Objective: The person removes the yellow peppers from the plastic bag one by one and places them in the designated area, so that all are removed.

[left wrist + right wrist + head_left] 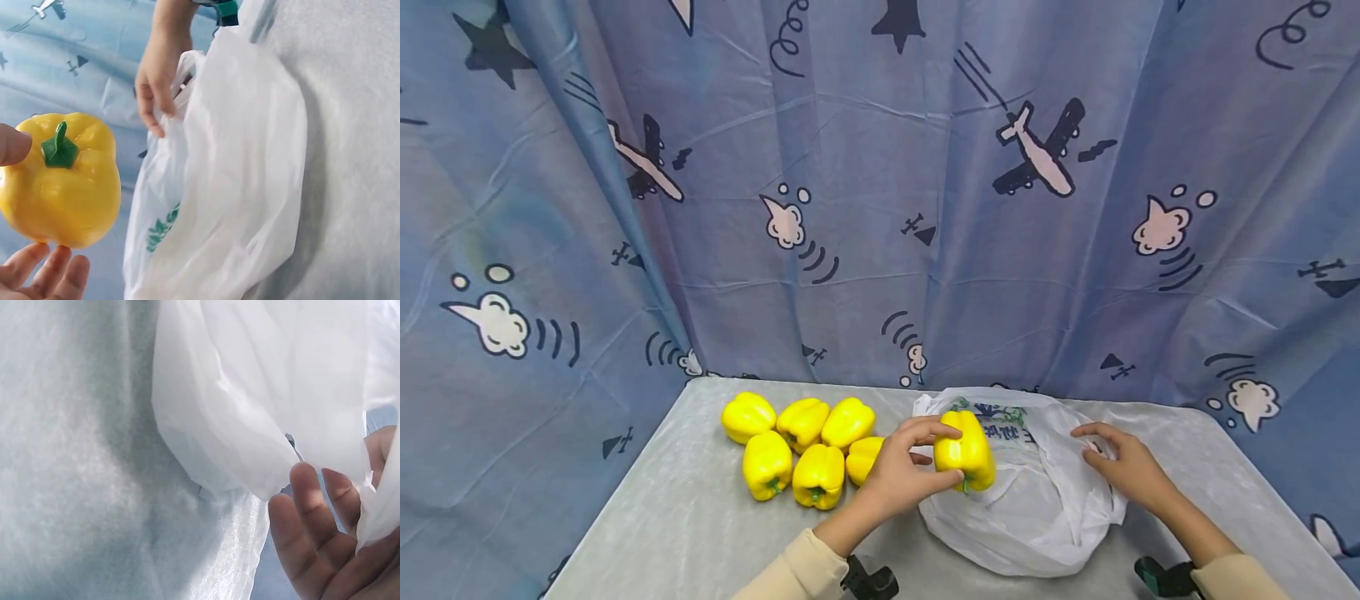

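In the head view my left hand grips a yellow bell pepper between thumb and fingers, above the left side of a white plastic bag. The left wrist view shows this bell pepper with its green stem facing the camera. My right hand holds the bag's right edge near a handle, thumb and fingers about the plastic. Seen from the right wrist, the fingers are bent beside a strip of the bag. What lies inside the bag is hidden.
Several yellow bell peppers lie grouped on the table left of the bag, one partly behind my left hand. A grey-white cloth covers the table. Behind it hangs a blue patterned curtain.
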Tool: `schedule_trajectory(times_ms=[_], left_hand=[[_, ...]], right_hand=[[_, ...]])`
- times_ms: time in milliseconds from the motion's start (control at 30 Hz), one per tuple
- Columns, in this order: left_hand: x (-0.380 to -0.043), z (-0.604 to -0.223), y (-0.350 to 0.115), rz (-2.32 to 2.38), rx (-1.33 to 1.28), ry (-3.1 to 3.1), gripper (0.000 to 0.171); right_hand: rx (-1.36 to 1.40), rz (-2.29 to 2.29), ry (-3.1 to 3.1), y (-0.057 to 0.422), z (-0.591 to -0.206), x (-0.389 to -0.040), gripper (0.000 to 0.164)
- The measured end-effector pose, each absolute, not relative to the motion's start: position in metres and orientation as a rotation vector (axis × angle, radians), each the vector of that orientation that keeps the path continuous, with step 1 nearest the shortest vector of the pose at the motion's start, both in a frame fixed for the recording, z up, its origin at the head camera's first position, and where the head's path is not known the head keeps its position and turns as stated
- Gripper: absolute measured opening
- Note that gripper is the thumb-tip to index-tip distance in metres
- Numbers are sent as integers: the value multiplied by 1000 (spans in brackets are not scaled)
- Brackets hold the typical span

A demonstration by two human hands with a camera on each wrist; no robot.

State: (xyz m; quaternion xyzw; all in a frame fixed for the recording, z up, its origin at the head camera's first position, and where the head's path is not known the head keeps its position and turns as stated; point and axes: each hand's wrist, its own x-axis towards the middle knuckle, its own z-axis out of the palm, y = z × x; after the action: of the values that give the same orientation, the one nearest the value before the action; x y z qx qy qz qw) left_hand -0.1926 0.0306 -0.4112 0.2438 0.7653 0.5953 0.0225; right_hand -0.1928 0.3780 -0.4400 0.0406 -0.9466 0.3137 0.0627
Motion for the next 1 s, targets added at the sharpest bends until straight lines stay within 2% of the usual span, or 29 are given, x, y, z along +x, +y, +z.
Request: schedule_trajectory(times_ms=[533,1000], left_hand=[[-199,-394,-14,1894,685,2471,39],[-204,-381,-70,1884,494,2662,39]], right_hand=[[107,944,-2863,378,-444,-193,28],[88,954,-2880,378,-444,-194,29]])
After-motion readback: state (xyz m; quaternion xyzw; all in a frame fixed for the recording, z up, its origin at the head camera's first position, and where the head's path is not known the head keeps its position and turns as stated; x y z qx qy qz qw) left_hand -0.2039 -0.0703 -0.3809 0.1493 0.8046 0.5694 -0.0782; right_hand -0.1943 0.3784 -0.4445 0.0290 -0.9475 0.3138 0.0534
